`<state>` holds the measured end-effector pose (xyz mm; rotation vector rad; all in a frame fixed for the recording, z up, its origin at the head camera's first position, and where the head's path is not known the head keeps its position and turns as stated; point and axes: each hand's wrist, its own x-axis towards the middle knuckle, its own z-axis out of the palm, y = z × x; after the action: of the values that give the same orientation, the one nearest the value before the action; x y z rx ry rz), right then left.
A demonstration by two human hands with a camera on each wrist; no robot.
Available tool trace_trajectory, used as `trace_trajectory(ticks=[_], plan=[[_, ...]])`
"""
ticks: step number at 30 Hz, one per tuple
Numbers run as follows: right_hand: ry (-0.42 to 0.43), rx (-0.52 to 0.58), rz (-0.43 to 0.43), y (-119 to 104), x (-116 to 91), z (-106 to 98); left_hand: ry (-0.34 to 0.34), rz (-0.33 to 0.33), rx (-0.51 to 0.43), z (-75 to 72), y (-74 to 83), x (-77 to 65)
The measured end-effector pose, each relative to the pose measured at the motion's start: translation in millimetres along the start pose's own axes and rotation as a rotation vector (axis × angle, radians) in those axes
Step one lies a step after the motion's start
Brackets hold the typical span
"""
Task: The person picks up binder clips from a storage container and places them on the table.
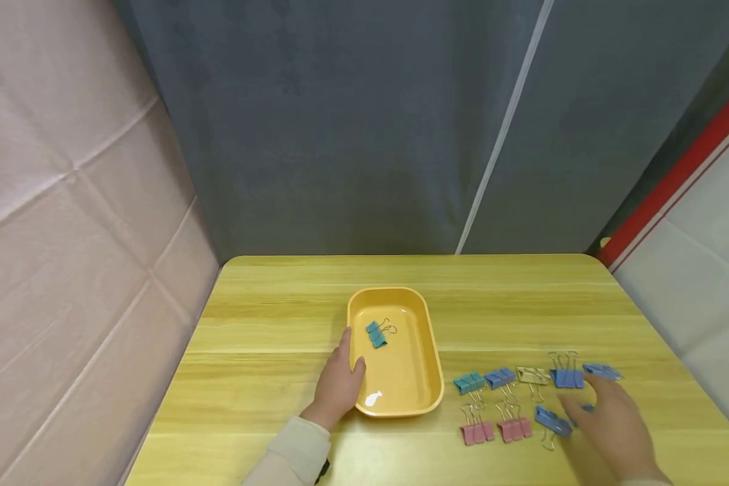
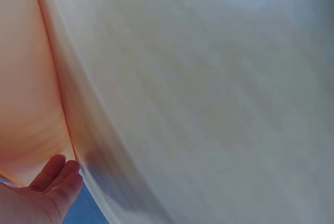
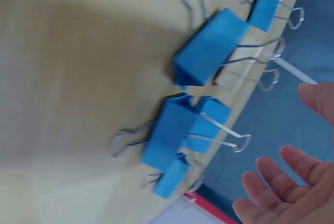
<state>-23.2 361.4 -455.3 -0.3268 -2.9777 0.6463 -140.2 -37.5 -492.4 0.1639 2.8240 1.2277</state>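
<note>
My left hand (image 1: 338, 386) holds the left wall of a yellow tray (image 1: 435, 368), thumb over the rim and fingers along the outside. In the left wrist view the fingers (image 2: 60, 182) lie nearly straight against the orange-looking tray wall (image 2: 31, 78). Inside the tray is a teal binder clip (image 1: 377, 335). On the right, my right hand (image 1: 616, 422) hovers over blue binder clips, partly hiding one clip (image 1: 586, 407). Its fingers (image 3: 271, 185) are spread and relaxed with nothing between them, beside a blue clip (image 3: 211, 46) in the right wrist view.
Between the tray and my right hand lie a teal clip (image 1: 469, 383), blue clips (image 1: 501, 377), a pale yellow clip (image 1: 532, 376) and pink clips (image 1: 477, 433). The wooden table (image 1: 267, 324) ends at a dark grey curtain (image 1: 340, 135); pale fabric (image 1: 85, 270) hangs at the left.
</note>
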Motion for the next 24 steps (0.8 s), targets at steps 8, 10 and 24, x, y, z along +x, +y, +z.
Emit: trace_trajectory(ticks=[8, 10, 24], plan=[[0.021, 0.026, -0.130, -35, 14, -6, 0.004, 0.005, 0.007, -0.4, 0.1, 0.4], [-0.010, 0.039, -0.157, -46, 19, -8, 0.006, 0.003, 0.009, -0.3, 0.0, 0.6], [-0.032, -0.004, -0.466, -116, 59, 5, -0.002, -0.012, 0.017, 0.4, 1.2, -1.2]])
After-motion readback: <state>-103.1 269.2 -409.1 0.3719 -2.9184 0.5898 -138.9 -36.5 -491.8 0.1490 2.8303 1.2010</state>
